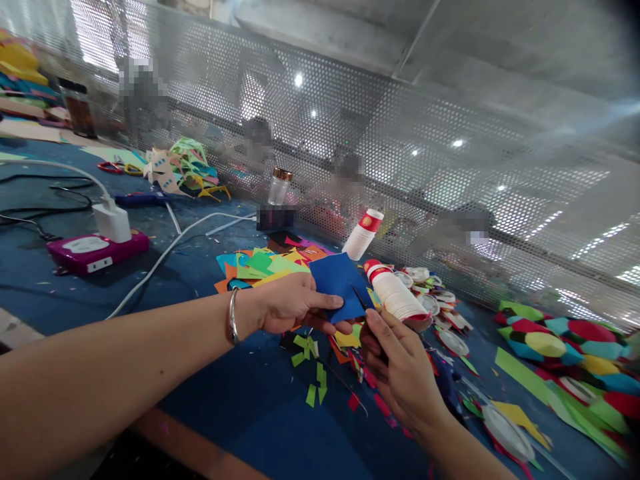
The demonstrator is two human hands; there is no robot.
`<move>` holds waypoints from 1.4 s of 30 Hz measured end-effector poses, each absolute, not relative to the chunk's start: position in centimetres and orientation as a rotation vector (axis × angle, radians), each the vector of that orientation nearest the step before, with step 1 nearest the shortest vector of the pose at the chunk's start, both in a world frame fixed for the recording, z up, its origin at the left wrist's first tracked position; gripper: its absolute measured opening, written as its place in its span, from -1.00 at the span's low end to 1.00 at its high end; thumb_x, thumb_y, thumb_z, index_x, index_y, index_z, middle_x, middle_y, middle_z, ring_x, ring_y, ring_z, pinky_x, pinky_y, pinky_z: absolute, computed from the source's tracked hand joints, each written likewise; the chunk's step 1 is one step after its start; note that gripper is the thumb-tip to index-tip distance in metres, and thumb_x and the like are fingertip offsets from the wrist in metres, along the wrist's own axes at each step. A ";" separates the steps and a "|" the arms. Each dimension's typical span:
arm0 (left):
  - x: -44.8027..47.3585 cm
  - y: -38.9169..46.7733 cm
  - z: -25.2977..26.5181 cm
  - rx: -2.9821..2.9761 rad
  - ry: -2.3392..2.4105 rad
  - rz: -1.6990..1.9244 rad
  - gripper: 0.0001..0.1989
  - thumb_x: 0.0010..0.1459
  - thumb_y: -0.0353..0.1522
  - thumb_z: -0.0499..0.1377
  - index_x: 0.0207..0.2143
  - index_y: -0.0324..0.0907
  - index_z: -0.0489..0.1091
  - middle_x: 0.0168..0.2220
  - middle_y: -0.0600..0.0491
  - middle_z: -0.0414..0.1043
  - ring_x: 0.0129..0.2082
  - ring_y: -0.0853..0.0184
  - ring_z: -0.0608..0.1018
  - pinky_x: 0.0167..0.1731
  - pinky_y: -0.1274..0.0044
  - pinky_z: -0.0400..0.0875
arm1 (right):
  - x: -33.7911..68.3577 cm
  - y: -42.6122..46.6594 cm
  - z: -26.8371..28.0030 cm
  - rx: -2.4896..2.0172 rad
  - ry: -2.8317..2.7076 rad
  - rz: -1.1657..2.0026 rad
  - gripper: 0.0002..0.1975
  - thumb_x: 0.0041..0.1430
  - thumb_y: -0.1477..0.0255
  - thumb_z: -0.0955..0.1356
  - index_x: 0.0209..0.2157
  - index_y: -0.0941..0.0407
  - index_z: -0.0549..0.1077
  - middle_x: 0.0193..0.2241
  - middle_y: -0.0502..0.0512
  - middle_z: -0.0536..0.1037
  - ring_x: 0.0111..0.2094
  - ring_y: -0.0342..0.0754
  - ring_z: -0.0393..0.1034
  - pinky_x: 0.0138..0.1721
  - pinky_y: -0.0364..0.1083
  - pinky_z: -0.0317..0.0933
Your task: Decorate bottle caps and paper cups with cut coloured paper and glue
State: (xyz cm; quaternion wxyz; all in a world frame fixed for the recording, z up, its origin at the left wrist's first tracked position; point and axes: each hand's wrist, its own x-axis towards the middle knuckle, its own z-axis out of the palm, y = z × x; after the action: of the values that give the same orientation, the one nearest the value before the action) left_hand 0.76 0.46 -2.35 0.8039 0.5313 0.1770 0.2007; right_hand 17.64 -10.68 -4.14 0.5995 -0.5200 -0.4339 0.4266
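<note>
My left hand (300,303) pinches a sheet of blue paper (333,277) by its lower edge, thumb on top and fingers beneath. Around the handles of a pair of scissors (359,297) my right hand (397,357) is closed; the dark blade lies across the right part of the sheet. Most of the handles are hidden in my fingers. Under and behind the sheet lies a pile of coloured paper pieces (265,263). Small green paper scraps (313,387) are scattered below my hands.
Stacked paper cups (397,293) lie just beyond my right hand, with another stack (361,240) standing tilted behind. A magenta power strip (97,252) with a white plug and cables sits left. Colourful paper crafts (560,340) lie right. A perforated metal screen (400,153) runs along the back.
</note>
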 end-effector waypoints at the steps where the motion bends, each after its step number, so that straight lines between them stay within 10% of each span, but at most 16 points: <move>1: 0.7 0.5 -2.3 1.133 0.385 0.424 -0.65 0.01 -0.25 0.44 -0.63 -0.30 0.46 -0.53 -0.10 0.55 -0.53 0.38 0.55 -0.44 0.54 0.40 | 17.6 -10.7 -4.1 -1.206 -1.003 0.995 -0.61 0.18 0.14 0.48 -0.44 0.11 0.33 -0.61 -0.19 0.07 -0.63 -0.29 -0.23 -0.69 -0.28 -0.28; 31: 0.8 -1.0 -2.2 0.978 0.340 0.323 -0.85 0.18 -0.39 0.33 -0.33 -0.35 0.61 -0.42 -0.06 0.60 -0.55 0.53 0.51 -0.48 0.70 0.38 | 17.6 -11.3 -3.5 -1.182 -0.970 1.002 -0.60 0.12 0.12 0.50 -0.48 0.12 0.39 -0.63 -0.16 0.16 -0.67 -0.30 -0.15 -0.71 -0.27 -0.27; 42: 1.2 -2.1 -2.9 0.946 0.376 0.281 -0.83 0.18 -0.36 0.31 -0.29 -0.35 0.60 -0.40 -0.11 0.63 -0.56 0.52 0.53 -0.49 0.71 0.39 | 17.8 -11.2 -3.7 -1.205 -1.003 0.934 -0.67 0.11 0.17 0.52 -0.45 0.10 0.45 -0.58 -0.09 0.31 -0.57 -0.22 0.12 -0.56 -0.25 0.13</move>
State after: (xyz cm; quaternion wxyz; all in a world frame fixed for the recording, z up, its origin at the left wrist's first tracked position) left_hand 1.22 -2.09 -2.92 0.8637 0.4515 0.1792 0.1342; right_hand 17.83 -11.21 -3.74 0.6120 -0.5223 -0.4346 0.4048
